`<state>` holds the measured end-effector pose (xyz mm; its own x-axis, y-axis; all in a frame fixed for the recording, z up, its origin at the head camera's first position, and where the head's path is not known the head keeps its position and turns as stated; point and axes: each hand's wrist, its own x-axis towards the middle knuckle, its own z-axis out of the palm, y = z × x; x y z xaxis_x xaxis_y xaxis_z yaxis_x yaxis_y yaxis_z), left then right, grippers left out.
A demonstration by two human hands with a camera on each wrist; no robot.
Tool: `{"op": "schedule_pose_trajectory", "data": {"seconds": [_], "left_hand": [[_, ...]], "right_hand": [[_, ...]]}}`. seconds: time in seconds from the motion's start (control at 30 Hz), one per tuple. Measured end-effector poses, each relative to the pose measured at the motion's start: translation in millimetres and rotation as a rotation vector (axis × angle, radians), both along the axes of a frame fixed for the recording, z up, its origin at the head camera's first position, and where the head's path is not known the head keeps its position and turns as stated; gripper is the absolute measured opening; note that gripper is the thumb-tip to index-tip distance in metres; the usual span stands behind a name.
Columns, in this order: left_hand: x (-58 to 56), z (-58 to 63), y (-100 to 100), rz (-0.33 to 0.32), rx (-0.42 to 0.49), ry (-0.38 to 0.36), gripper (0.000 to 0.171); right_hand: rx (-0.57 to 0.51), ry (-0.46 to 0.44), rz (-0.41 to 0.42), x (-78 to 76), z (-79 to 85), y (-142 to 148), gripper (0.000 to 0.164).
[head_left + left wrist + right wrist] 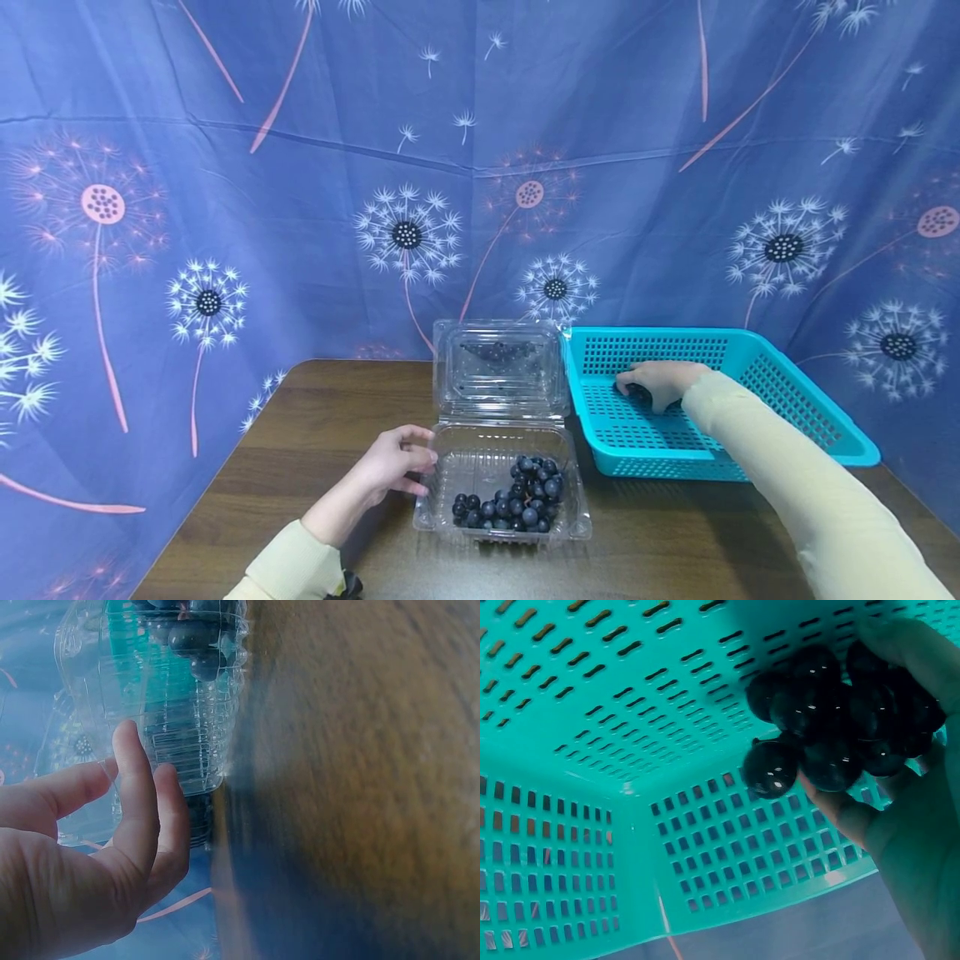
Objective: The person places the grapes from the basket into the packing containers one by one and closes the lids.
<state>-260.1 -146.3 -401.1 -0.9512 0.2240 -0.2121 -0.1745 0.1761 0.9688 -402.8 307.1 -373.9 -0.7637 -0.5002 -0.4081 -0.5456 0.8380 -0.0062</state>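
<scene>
A bunch of grapes (825, 712) is gripped by the right hand (663, 383) inside the turquoise basket (645, 463), between thumb and fingers; whether the basket floor is touched by it cannot be told. The left hand (393, 462) is held at the left wall of the clear box (468, 471), its fingers spread; whether contact is made cannot be told. A second bunch (528, 492) is contained in the box, toward the near side. The lid (498, 375) is raised at the far side. Box and basket are set side by side on the table (300, 433).
</scene>
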Motion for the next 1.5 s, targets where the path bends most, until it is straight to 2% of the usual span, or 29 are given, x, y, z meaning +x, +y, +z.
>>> {"op": "schedule_pose_trajectory", "data": {"seconds": [0.43,0.7,1.5], "left_hand": [[-0.2,-0.9,-1,-0.009,0.002,0.000,0.041],[-1.3,-2.7,0,-0.015,0.003,0.002,0.043],[-1.9,-7.7,-1,-0.014,0.022,0.007,0.045]], "right_hand": [[0.015,0.032,-0.015,3.1,8.4,-6,0.046],[-0.035,0.067,0.002,7.0,15.6,-9,0.048],[-0.079,0.142,0.070,23.5,54.4,-21,0.053]]}}
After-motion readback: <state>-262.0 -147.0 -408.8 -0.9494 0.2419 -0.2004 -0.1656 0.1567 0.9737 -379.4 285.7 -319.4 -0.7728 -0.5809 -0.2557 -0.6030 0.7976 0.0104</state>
